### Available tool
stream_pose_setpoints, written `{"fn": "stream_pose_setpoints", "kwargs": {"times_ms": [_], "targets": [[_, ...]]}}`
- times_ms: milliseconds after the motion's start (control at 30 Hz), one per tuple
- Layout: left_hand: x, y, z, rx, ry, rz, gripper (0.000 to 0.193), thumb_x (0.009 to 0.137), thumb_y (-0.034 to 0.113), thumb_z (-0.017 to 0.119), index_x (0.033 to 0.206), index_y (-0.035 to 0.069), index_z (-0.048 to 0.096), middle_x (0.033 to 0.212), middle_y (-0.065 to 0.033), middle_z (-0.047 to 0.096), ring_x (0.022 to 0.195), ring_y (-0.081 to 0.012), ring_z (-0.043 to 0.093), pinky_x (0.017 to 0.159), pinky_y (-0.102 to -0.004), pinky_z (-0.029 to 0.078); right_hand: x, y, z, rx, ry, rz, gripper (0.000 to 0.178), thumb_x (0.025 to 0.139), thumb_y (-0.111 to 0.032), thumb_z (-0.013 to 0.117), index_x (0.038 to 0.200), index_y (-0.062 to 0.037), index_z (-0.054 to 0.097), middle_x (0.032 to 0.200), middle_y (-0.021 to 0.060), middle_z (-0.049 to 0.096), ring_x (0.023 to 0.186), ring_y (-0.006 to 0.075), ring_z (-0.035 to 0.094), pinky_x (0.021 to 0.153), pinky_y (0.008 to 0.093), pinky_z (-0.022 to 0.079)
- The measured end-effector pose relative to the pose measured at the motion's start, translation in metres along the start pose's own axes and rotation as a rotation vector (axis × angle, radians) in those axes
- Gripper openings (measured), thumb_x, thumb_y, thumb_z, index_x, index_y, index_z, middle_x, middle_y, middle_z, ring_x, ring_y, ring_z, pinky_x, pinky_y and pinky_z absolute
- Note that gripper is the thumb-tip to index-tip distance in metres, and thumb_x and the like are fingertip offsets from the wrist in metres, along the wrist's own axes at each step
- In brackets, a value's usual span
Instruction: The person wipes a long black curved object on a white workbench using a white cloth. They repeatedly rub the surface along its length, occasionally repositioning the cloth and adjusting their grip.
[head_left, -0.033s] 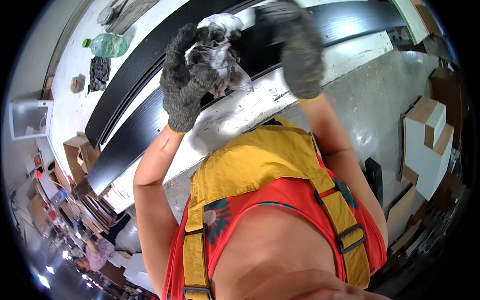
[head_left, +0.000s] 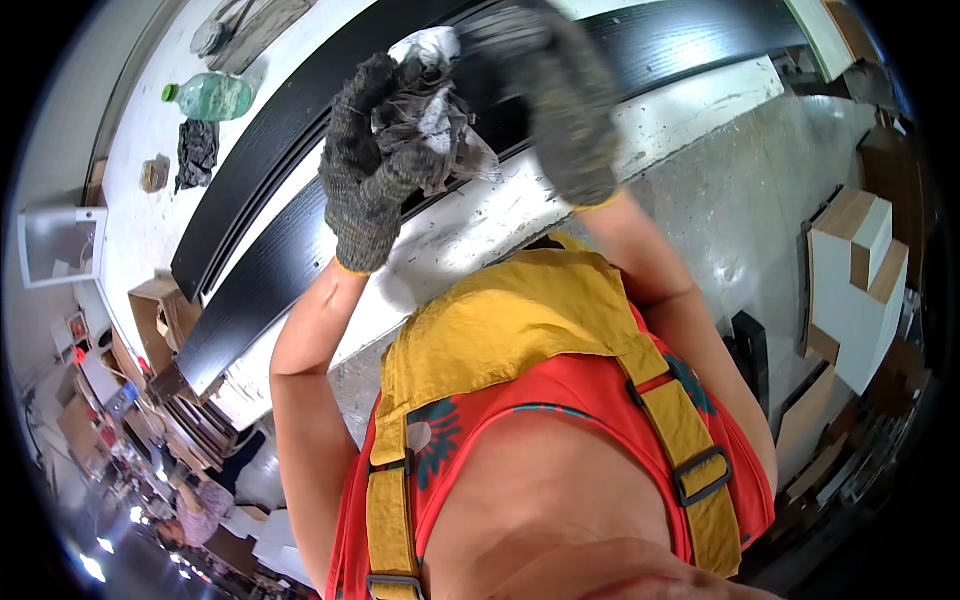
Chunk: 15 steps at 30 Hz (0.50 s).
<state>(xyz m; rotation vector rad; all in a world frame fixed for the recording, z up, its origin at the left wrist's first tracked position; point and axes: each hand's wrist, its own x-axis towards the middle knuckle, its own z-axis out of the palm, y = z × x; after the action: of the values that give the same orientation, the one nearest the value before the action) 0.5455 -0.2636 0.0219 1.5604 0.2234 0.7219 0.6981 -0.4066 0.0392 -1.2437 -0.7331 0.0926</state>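
My left hand [head_left: 370,170] wears a dark grey knitted glove with a yellow cuff. Its fingers are closed around a crumpled, black-smudged whitish rag [head_left: 436,115]. My right hand [head_left: 570,110], gloved alike, is over a black wood-grain board [head_left: 680,45] just right of the rag. Motion smears its fingers, and I cannot make out whether they hold anything. More black boards [head_left: 262,135] lie lengthwise beside this one on a white, paint-marked worktable [head_left: 480,222].
A green-capped bottle [head_left: 212,97], a crumpled black piece [head_left: 198,150] and a small roll [head_left: 154,174] sit at the left. An open carton [head_left: 160,318] stands at the left end. White panels [head_left: 850,290] are at right. Another person [head_left: 200,508] is at the lower left.
My right hand has shifted left toward the rag. My left hand stays almost in place, still gripping the rag, whose folds have changed slightly.
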Motion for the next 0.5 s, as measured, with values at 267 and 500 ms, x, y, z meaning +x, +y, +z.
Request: {"fn": "stream_pose_setpoints", "kwargs": {"times_ms": [267,500], "targets": [[-0.034,0.003,-0.029,-0.157,0.326,-0.094,0.028,0.099,0.013,0.057,0.125,0.003,0.059,0.121,-0.0085,0.065,0.111,-0.0189,0.062,0.101,-0.0347,0.046,-0.039,0.019,0.080,-0.153,-0.210,-0.095,0.056,0.080,-0.031,0.080,0.128,-0.0091,0.061,0.130,0.0162,0.059,0.111,0.0307,0.063,0.091,0.0414,0.054],[-0.018,-0.020,-0.108,0.223,0.570,-0.193,0.035,0.099,0.026,0.061,0.122,0.000,0.065,0.119,-0.0106,0.067,0.107,-0.0171,0.062,0.095,-0.0327,0.049,-0.029,0.034,0.086,-1.076,-0.553,-0.158,0.060,0.084,-0.039,0.066,0.138,-0.0138,0.054,0.116,0.0108,0.063,0.101,0.0324,0.063,0.081,0.0472,0.053]]}}
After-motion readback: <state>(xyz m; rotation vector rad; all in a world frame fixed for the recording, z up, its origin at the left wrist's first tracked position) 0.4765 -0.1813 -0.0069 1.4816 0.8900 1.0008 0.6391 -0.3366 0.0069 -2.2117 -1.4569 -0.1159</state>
